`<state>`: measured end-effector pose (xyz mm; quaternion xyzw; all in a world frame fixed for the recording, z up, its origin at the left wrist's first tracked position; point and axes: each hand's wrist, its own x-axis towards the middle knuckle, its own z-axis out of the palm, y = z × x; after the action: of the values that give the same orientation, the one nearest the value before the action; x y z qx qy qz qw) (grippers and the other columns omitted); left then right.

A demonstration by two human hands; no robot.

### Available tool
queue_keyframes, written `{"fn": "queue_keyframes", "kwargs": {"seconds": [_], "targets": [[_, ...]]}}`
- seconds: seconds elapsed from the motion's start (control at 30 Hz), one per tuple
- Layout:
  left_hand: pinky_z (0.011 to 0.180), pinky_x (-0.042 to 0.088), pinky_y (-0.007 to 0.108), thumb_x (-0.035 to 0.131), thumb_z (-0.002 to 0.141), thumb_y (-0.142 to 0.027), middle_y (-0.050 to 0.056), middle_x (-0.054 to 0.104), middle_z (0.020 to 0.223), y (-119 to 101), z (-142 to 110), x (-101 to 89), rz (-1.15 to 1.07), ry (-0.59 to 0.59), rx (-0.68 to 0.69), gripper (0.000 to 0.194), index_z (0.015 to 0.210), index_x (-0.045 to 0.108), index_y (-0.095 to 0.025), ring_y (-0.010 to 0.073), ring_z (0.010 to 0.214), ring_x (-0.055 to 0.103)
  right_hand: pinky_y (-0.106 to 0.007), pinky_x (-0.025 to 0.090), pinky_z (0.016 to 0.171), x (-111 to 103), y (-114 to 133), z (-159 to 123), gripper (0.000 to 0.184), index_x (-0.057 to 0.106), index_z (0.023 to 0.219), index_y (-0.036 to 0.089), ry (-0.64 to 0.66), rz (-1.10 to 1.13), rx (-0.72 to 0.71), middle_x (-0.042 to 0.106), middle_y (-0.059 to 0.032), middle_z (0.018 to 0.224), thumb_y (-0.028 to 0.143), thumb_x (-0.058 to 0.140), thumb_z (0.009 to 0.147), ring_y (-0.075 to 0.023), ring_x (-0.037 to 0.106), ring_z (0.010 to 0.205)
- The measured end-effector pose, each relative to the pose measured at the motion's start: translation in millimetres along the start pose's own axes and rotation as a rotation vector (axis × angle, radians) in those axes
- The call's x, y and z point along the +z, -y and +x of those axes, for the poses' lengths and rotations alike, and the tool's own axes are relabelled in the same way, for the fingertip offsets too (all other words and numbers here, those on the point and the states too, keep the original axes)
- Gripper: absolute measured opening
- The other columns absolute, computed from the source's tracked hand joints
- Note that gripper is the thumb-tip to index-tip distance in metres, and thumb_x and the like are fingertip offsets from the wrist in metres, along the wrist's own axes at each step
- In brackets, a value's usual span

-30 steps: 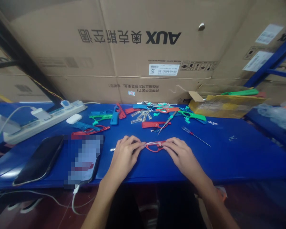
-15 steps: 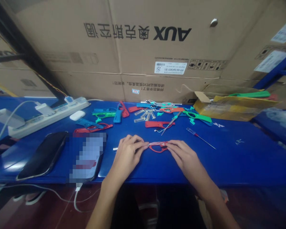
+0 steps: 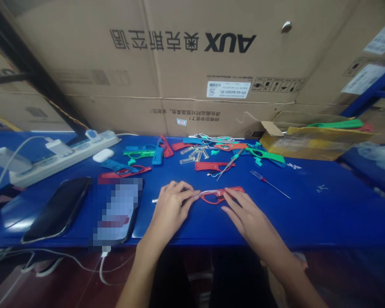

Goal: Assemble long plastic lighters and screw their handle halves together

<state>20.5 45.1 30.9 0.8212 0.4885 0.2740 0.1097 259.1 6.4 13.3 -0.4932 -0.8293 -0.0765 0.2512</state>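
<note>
On a clock face centred between the person's hands, the left hand (image 3: 173,205) pinches the nine o'clock end of a red shell (image 3: 221,198), thumb meeting forefinger beside white wires (image 3: 211,192) lying along it. The right hand (image 3: 253,216) rests its fingertips on the shell's three o'clock part, thumb spread away toward six. The shell is just above the blue table (image 3: 321,222) or on it; which cannot be told. Another red shell (image 3: 205,166) lies at twelve, clear tubes (image 3: 188,161) at eleven, a screwdriver (image 3: 263,179) near half past two and a yellow box (image 3: 321,143) at two.
</note>
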Motion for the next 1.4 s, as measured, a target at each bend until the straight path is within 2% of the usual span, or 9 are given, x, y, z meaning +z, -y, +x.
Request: {"fn": "queue_keyframes", "kwargs": {"seconds": [0.23,0.7,0.8,0.93,1.07,1.13,1.2,1.3,1.4], "targets": [[0.085,0.042,0.039,0.06,0.099,-0.029,0.002,0.071,0.106,0,0,1.0,0.019,0.006,-0.014,0.018,0.108,0.075,-0.03,0.021,0.095,0.059,-0.05,0.058,0.097,1,-1,-4,0.035,0.07,0.123,0.017,-0.057,-0.034,0.015,0.071,-0.0131,0.125,0.028,0.043,0.104,-0.0293,0.068,0.112],[0.094,0.039,0.042,0.055,0.1,-0.025,0.003,0.069,0.112,-6,-1,-0.7,0.076,0.005,0.012,0.012,0.107,0.064,-0.024,0.0227,0.102,0.059,-0.042,0.056,0.099,-6,4,-4,0.026,0.067,0.121,0.021,-0.194,0.293,0.194,0.072,-0.0102,0.118,0.026,0.051,0.101,-0.0249,0.067,0.111],[0.096,0.039,0.043,0.057,0.099,-0.027,0.003,0.069,0.116,-7,-3,-0.4,0.082,-0.007,0.004,0.017,0.114,0.062,-0.024,0.0233,0.106,0.058,-0.037,0.059,0.088,-20,-11,11,0.02,0.07,0.109,0.022,-0.207,0.382,0.251,0.073,-0.0089,0.112,0.031,0.056,0.098,-0.0231,0.07,0.1],[0.103,0.038,0.044,0.056,0.1,-0.037,0.005,0.066,0.124,-12,0,-9.3,0.053,-0.047,0.048,0.028,0.125,0.06,-0.025,0.024,0.115,0.056,-0.035,0.056,0.075,-40,-65,58,0.023,0.07,0.105,0.02,-0.281,0.295,0.293,0.073,-0.0084,0.104,0.035,0.056,0.096,-0.0209,0.068,0.082],[0.104,0.04,0.043,0.047,0.104,-0.036,0.005,0.067,0.124,-7,36,-31.2,0.046,-0.132,0.107,0.026,0.121,0.062,-0.024,0.0232,0.119,0.057,-0.033,0.049,0.072,-34,-124,105,0.025,0.072,0.1,0.018,-0.216,0.052,0.253,0.073,-0.0094,0.095,0.031,0.052,0.095,-0.0215,0.066,0.078],[0.099,0.045,0.04,0.045,0.104,-0.035,0.006,0.07,0.118,2,68,-41.3,0.056,-0.047,0.125,0.026,0.113,0.066,-0.022,0.023,0.113,0.062,-0.033,0.047,0.071,-23,-143,117,0.025,0.073,0.097,0.017,-0.142,-0.04,0.316,0.074,-0.0107,0.097,0.029,0.05,0.095,-0.0242,0.067,0.084],[0.084,0.051,0.036,0.05,0.101,-0.032,0.008,0.074,0.105,14,102,-46.1,0.126,0.128,0.092,0.024,0.102,0.071,-0.02,0.0239,0.096,0.068,-0.033,0.046,0.069,-11,-153,119,0.026,0.072,0.097,0.017,-0.126,-0.05,0.326,0.074,-0.0115,0.1,0.027,0.048,0.096,-0.0253,0.068,0.086],[0.078,0.05,0.033,0.05,0.098,-0.023,0.01,0.075,0.098,29,143,-39.2,0.267,0.156,0.084,0.024,0.096,0.073,-0.019,0.0231,0.088,0.069,-0.033,0.047,0.071,1,-155,114,0.025,0.072,0.097,0.017,-0.12,-0.019,0.292,0.075,-0.0099,0.099,0.027,0.049,0.096,-0.0249,0.069,0.087],[0.086,0.049,0.034,0.049,0.097,-0.017,0.011,0.073,0.11,31,162,-16.9,0.326,0.13,0.147,0.025,0.106,0.072,-0.018,0.0234,0.102,0.066,-0.032,0.048,0.075,4,-152,108,0.025,0.072,0.097,0.018,-0.123,0.029,0.254,0.075,-0.0079,0.098,0.029,0.05,0.097,-0.024,0.069,0.088]]}}
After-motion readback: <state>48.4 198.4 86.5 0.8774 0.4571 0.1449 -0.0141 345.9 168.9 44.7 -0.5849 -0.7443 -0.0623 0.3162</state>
